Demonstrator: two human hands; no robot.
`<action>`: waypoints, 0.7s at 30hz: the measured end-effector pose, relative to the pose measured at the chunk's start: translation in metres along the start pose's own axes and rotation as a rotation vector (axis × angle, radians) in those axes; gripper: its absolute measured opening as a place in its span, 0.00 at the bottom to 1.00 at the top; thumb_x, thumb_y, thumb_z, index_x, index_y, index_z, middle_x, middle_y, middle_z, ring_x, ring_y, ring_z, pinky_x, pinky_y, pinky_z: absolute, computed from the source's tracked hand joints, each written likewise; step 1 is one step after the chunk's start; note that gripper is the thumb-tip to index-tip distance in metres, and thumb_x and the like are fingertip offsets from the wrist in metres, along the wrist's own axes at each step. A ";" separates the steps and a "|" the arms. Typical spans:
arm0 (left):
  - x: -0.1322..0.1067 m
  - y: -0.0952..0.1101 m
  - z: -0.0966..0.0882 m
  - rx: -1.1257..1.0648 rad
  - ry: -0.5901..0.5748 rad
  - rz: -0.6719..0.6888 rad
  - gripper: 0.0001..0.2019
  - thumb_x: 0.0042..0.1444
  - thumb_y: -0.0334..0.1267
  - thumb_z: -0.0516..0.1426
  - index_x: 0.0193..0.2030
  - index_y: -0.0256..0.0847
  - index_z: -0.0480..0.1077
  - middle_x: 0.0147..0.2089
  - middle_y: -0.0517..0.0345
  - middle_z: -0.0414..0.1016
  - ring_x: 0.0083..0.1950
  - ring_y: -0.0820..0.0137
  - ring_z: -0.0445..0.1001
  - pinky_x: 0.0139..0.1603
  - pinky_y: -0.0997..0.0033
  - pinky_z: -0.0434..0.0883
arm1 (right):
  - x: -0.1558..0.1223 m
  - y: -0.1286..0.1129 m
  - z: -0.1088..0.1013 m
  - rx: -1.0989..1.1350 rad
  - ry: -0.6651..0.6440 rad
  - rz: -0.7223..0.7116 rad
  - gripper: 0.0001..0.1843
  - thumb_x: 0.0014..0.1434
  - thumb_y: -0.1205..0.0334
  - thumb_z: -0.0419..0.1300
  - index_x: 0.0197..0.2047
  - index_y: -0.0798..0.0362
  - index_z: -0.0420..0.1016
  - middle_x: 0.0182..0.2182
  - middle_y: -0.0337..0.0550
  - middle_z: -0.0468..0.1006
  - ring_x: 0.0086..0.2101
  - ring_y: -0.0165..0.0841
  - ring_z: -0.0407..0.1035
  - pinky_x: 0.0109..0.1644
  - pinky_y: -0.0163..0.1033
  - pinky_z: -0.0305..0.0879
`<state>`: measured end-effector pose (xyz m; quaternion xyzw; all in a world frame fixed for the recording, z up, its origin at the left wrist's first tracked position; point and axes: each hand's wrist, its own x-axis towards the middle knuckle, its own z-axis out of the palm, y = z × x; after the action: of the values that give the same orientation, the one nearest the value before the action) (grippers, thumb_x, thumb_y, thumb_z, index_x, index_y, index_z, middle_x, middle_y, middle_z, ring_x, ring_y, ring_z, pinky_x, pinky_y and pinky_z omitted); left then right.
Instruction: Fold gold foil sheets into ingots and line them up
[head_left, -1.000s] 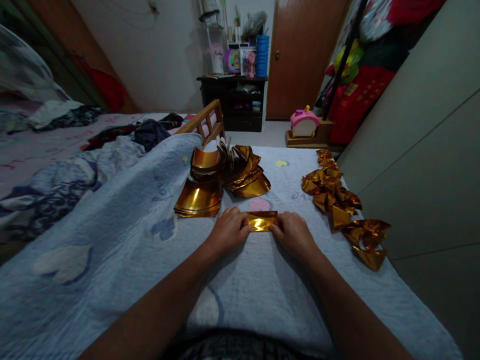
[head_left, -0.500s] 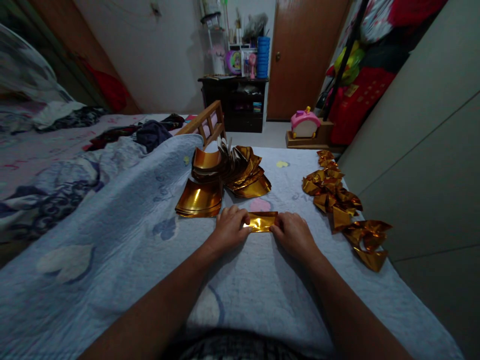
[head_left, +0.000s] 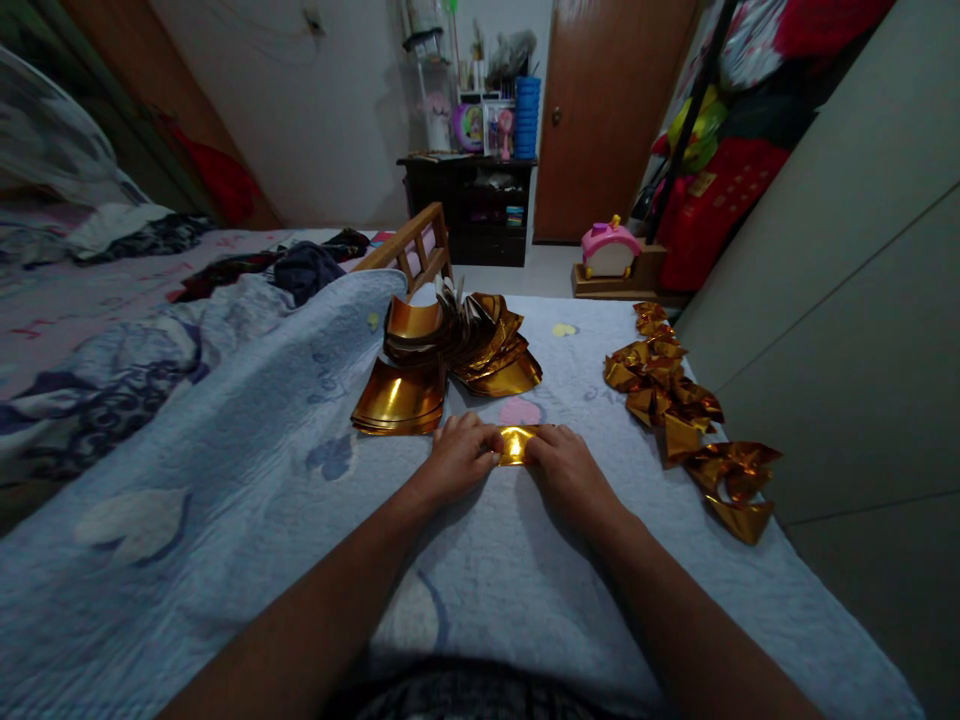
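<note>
a small gold foil sheet (head_left: pixel 516 444) lies flat on the blanket (head_left: pixel 247 480), pinched between left hand (head_left: pixel 459 455) and right hand (head_left: pixel 566 468) at its ends, seemingly to crease it. unfolded sheets (head_left: pixel 442 360) sit just beyond; folded pieces (head_left: pixel 686 415) lie rightward.

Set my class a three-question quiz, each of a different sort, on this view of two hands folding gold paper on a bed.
1. True or false: both the left hand and the right hand touch the gold paper strip.
2. Where do the folded gold pieces lie?
A. on the person's right side of the blue quilt
B. on the dark cabinet
C. under the left hand
3. Fill in: the stack of flat gold sheets lies just beyond the ____ hand.

Key:
1. True; the strip shows only between the fingers of the two hands.
2. A
3. left
</note>
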<state>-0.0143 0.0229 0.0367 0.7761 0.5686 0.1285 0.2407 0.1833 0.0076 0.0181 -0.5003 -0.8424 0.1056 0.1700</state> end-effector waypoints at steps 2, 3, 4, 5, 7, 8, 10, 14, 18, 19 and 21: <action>0.000 0.000 0.000 0.002 -0.001 0.004 0.07 0.58 0.34 0.57 0.40 0.44 0.77 0.44 0.54 0.71 0.53 0.56 0.66 0.54 0.56 0.62 | 0.002 -0.004 -0.001 0.027 -0.002 0.012 0.09 0.64 0.73 0.56 0.39 0.53 0.77 0.40 0.46 0.78 0.40 0.37 0.66 0.44 0.40 0.56; 0.000 0.000 0.000 0.005 -0.006 0.002 0.07 0.58 0.34 0.57 0.40 0.44 0.77 0.45 0.54 0.71 0.54 0.56 0.66 0.54 0.56 0.61 | 0.002 -0.007 -0.001 0.028 0.004 0.036 0.09 0.63 0.74 0.56 0.38 0.54 0.77 0.39 0.47 0.77 0.40 0.37 0.66 0.44 0.39 0.56; 0.000 0.000 -0.001 0.008 -0.014 -0.002 0.07 0.58 0.34 0.57 0.41 0.44 0.76 0.45 0.54 0.71 0.54 0.56 0.66 0.55 0.56 0.61 | 0.003 -0.009 -0.002 0.025 0.010 0.057 0.09 0.62 0.73 0.56 0.38 0.54 0.76 0.39 0.47 0.77 0.39 0.36 0.66 0.44 0.39 0.56; 0.000 0.000 -0.001 0.010 -0.023 -0.007 0.07 0.59 0.34 0.57 0.41 0.44 0.76 0.46 0.54 0.71 0.54 0.56 0.65 0.56 0.56 0.61 | 0.004 -0.012 -0.002 0.016 0.017 0.082 0.07 0.63 0.71 0.57 0.38 0.55 0.76 0.39 0.47 0.77 0.39 0.36 0.67 0.44 0.39 0.56; 0.000 0.000 -0.003 0.010 -0.046 -0.015 0.07 0.59 0.34 0.56 0.41 0.44 0.76 0.48 0.54 0.70 0.55 0.57 0.65 0.57 0.56 0.61 | 0.006 -0.018 -0.002 -0.019 0.024 0.136 0.06 0.65 0.64 0.58 0.40 0.55 0.76 0.39 0.47 0.77 0.39 0.37 0.67 0.43 0.40 0.56; 0.000 -0.001 -0.003 0.008 -0.058 -0.014 0.08 0.59 0.34 0.56 0.41 0.44 0.76 0.48 0.54 0.70 0.55 0.57 0.65 0.58 0.56 0.61 | 0.007 -0.020 -0.001 -0.042 0.025 0.166 0.08 0.65 0.61 0.58 0.41 0.55 0.76 0.39 0.47 0.77 0.40 0.38 0.68 0.43 0.41 0.55; 0.000 -0.002 -0.003 0.006 -0.074 -0.015 0.07 0.60 0.35 0.55 0.41 0.44 0.75 0.49 0.54 0.70 0.55 0.58 0.65 0.58 0.56 0.61 | 0.009 -0.024 0.000 -0.082 0.020 0.212 0.12 0.67 0.55 0.57 0.43 0.55 0.76 0.39 0.48 0.78 0.40 0.39 0.68 0.43 0.41 0.54; 0.001 -0.006 -0.001 0.014 -0.077 0.000 0.07 0.61 0.34 0.55 0.42 0.45 0.74 0.49 0.55 0.70 0.56 0.58 0.64 0.58 0.56 0.61 | 0.010 -0.026 0.002 -0.135 0.009 0.249 0.15 0.67 0.51 0.57 0.40 0.55 0.76 0.39 0.48 0.78 0.41 0.39 0.69 0.42 0.42 0.52; 0.000 -0.010 -0.003 -0.007 -0.084 0.029 0.08 0.60 0.32 0.53 0.42 0.45 0.72 0.49 0.55 0.70 0.55 0.58 0.64 0.59 0.54 0.60 | 0.010 -0.026 0.003 -0.153 0.019 0.246 0.16 0.67 0.50 0.56 0.40 0.55 0.76 0.39 0.48 0.78 0.40 0.39 0.69 0.41 0.42 0.52; 0.000 -0.011 -0.004 -0.017 -0.091 0.032 0.09 0.60 0.32 0.52 0.42 0.45 0.72 0.49 0.55 0.70 0.55 0.58 0.63 0.59 0.54 0.60 | 0.010 -0.026 0.003 -0.153 0.023 0.243 0.16 0.68 0.50 0.56 0.41 0.54 0.76 0.39 0.48 0.78 0.40 0.39 0.69 0.41 0.42 0.52; -0.001 -0.012 -0.006 -0.038 -0.109 0.042 0.11 0.59 0.29 0.50 0.43 0.45 0.72 0.49 0.56 0.70 0.55 0.59 0.63 0.59 0.55 0.60 | 0.009 -0.027 0.003 -0.150 0.028 0.236 0.16 0.68 0.50 0.55 0.41 0.54 0.76 0.39 0.48 0.78 0.41 0.39 0.69 0.41 0.42 0.51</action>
<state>-0.0273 0.0264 0.0359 0.7891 0.5355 0.1017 0.2833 0.1566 0.0031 0.0264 -0.6086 -0.7808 0.0545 0.1302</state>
